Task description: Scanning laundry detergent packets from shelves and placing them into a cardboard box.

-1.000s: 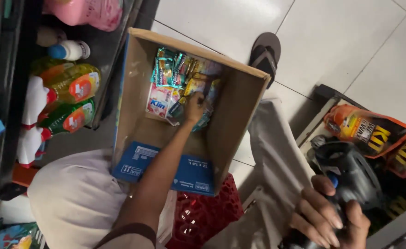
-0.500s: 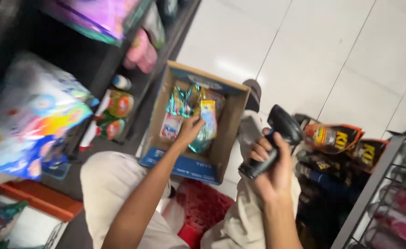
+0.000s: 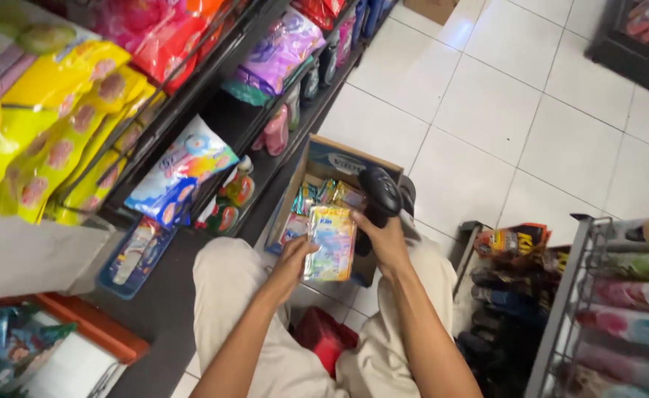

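My left hand (image 3: 293,259) holds a flat yellow and blue packet (image 3: 330,242) upright over my lap. Close beside it, my right hand (image 3: 386,239) grips a black handheld scanner (image 3: 378,197) whose head sits just above the packet's top right corner. Behind both stands an open cardboard box (image 3: 317,157) on the floor, with several more colourful packets (image 3: 311,200) lying inside. I sit on a red stool (image 3: 326,335), knees in beige trousers to either side.
Dark shelves (image 3: 192,96) on the left carry yellow, red and purple bags plus bottles low down. A wire rack (image 3: 597,295) with bottles and pouches stands at right, orange packs (image 3: 512,242) beside it. White floor tiles (image 3: 516,110) stretch beyond the box.
My left hand has lifted a packet out of the box toward me. My right hand has brought the scanner in from the right to the packet. The view has tilted up.
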